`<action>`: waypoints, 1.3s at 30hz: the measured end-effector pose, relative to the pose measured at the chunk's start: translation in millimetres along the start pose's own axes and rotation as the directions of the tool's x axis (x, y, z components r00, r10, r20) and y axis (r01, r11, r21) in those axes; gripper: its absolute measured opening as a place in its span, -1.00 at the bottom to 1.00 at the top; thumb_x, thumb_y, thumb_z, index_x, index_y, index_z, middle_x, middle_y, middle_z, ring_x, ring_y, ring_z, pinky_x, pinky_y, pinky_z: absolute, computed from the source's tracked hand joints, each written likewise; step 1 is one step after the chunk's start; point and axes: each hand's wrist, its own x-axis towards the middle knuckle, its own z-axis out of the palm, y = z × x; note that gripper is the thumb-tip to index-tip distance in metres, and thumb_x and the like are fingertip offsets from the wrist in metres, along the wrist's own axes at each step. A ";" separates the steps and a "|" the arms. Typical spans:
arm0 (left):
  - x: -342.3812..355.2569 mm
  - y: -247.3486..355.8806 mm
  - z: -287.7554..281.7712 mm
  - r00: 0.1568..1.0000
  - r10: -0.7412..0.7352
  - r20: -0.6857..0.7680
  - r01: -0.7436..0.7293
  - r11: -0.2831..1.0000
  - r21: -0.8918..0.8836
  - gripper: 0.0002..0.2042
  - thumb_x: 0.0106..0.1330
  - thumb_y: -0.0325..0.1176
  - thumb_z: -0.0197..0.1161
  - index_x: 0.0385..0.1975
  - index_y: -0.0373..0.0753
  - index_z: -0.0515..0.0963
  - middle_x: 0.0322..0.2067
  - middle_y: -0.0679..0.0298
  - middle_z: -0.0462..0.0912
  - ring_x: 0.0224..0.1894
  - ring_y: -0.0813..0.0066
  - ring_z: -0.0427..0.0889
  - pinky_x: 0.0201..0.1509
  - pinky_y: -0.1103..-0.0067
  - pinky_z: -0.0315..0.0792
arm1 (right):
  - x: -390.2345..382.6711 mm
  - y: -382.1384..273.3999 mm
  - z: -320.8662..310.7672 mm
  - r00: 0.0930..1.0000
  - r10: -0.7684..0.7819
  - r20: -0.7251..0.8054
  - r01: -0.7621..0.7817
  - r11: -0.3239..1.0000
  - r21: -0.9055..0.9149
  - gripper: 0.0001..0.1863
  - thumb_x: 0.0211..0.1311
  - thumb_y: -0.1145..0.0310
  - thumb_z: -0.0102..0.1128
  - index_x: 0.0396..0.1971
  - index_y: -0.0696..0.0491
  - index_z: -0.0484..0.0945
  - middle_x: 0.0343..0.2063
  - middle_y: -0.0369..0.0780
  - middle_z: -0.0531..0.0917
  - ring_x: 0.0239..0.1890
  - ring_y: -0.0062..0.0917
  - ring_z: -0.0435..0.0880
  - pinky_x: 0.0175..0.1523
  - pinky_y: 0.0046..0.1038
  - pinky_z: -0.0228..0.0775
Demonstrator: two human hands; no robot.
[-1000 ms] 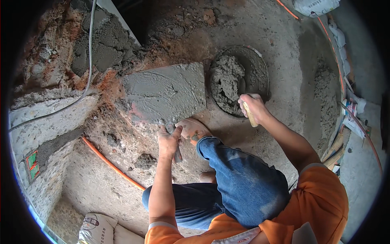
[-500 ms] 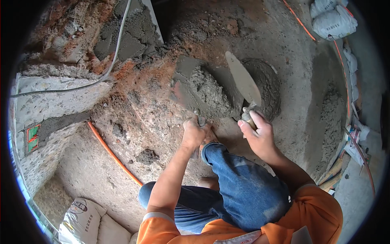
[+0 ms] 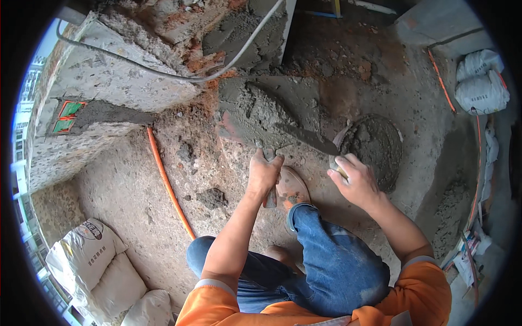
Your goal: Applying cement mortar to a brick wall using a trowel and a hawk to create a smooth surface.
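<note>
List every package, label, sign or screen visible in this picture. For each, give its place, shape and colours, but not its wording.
Stacked sacks: lower left on the floor, plump, off-white with dark print.
Tied sacks: upper right, rounded, white.
Wall box: left wall, two green rectangles framed in orange.
No screens or signs.

Person seen from above, own body only. Bright orange short-sleeved cotton shirt [image 3: 418, 296], cloth smooth, sleeves ending just above the elbows. Each sleeve finished with a narrow pale grey hem band [image 3: 213, 283], second band visible on the right sleeve. Forearms bare below the hems; left hand [image 3: 265, 175] and right hand [image 3: 356, 182] ungloved, no watch or ring to be made out. Blue denim jeans [image 3: 337, 266], faded over the knee, pale dusty smears on the thigh, leg cuff rolled up into a thick band. Worn brown leather shoe [image 3: 292, 188], rounded toe, scuffed and speckled with grey dust
</note>
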 end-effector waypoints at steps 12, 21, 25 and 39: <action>-9.7 -1.9 11.3 0.996 -0.041 0.073 0.032 0.992 0.125 -0.65 0.17 -0.33 0.28 -0.21 -0.52 0.45 -0.50 -0.01 0.63 -0.58 0.29 0.64 -0.49 0.44 0.50 | 35.3 -7.2 31.6 0.993 0.099 -0.061 -0.070 0.930 0.361 -0.72 0.15 0.27 0.27 -0.33 0.21 0.60 -0.49 -0.03 0.63 -0.41 -0.10 0.64 -0.36 -0.23 0.48; -51.8 -31.3 13.4 0.959 0.277 0.059 -0.279 0.889 0.363 -0.69 0.14 -0.32 0.30 -0.29 -0.47 0.48 -0.51 -0.11 0.63 -0.43 0.04 0.69 -0.31 0.33 0.53 | 41.5 8.7 -16.6 0.956 -0.266 -0.123 0.230 0.941 -0.249 -0.81 0.07 0.29 0.31 -0.39 0.09 0.61 -0.45 -0.20 0.64 -0.43 -0.30 0.66 -0.39 -0.35 0.51; -25.2 -45.8 15.6 0.987 0.125 0.103 -0.149 0.952 0.269 -0.66 0.15 -0.31 0.30 -0.24 -0.48 0.46 -0.51 -0.06 0.64 -0.47 0.12 0.68 -0.33 0.38 0.54 | 40.4 -10.7 11.4 0.991 0.103 -0.090 -0.063 0.927 0.369 -0.73 0.14 0.31 0.29 -0.35 0.25 0.57 -0.48 -0.04 0.66 -0.42 -0.18 0.68 -0.37 -0.32 0.51; -4.1 -25.4 -30.4 0.835 0.493 0.246 -0.512 0.530 0.676 -0.74 0.10 -0.28 0.34 -0.40 -0.31 0.44 -0.55 -0.08 0.60 -0.48 -0.10 0.61 -0.35 0.15 0.50 | 55.7 35.6 -72.0 0.861 -0.487 -0.147 0.389 0.816 -0.428 -0.80 -0.16 0.36 0.39 -0.49 0.10 0.59 -0.48 -0.27 0.56 -0.48 -0.39 0.58 -0.42 -0.38 0.44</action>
